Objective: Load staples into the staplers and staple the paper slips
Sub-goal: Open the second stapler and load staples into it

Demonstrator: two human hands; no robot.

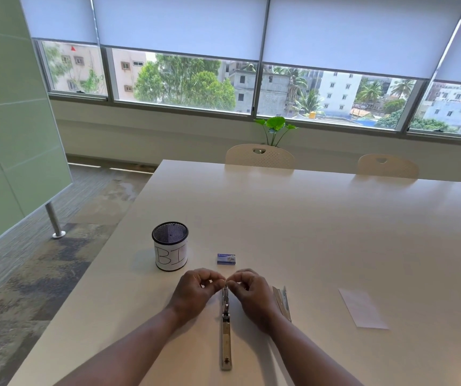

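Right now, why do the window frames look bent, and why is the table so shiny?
Head view: the wide-angle lens bows the window frames near the edges; daylight glares off the glossy table; what both hands pinch above the opened stapler is too small to resolve.

The white table [307, 218] bears a mesh cup [170, 245], staple box [226, 259], two staplers [226, 338] [282, 302] and paper slip [362, 309].

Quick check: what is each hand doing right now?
Left hand: fingertips pinched above the opened stapler; what they hold cannot be told.
Right hand: the same.
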